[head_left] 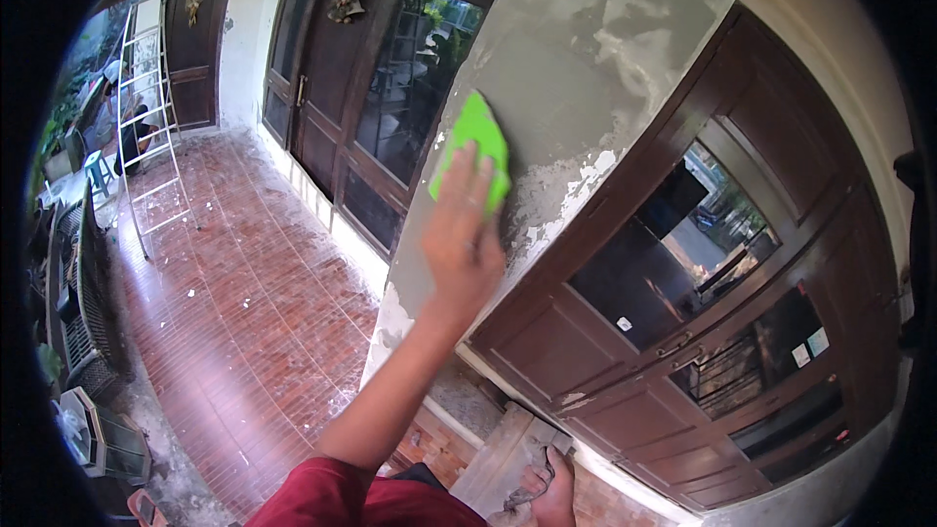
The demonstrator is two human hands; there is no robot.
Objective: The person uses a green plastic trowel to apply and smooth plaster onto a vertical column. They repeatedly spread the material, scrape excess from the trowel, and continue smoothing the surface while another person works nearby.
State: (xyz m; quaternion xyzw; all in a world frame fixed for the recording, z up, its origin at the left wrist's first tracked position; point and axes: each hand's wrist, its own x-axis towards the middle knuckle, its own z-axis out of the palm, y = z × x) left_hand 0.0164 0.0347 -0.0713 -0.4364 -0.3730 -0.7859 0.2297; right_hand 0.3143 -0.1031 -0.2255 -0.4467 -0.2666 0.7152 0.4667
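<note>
My left hand [467, 224] presses a bright green flat float [473, 117] against the grey plastered face of the wall column [566, 59], its fingers spread over the float's back. Around the float the plaster is smooth and patchy, with flaking white patches [590, 176] along the right side. At the lower right, my right hand [549, 486] grips a plaster-stained greyish board [517, 439], with some grey material at its fingers that I cannot make out clearly.
Brown wooden doors with glass [400, 88] flank the column, another pair [634, 351] to the right. A white ladder [151, 176] leans at the left, with a person [130, 137] behind it. Wicker furniture [83, 293] and a glass-sided object [102, 434] line the tiled floor [215, 351].
</note>
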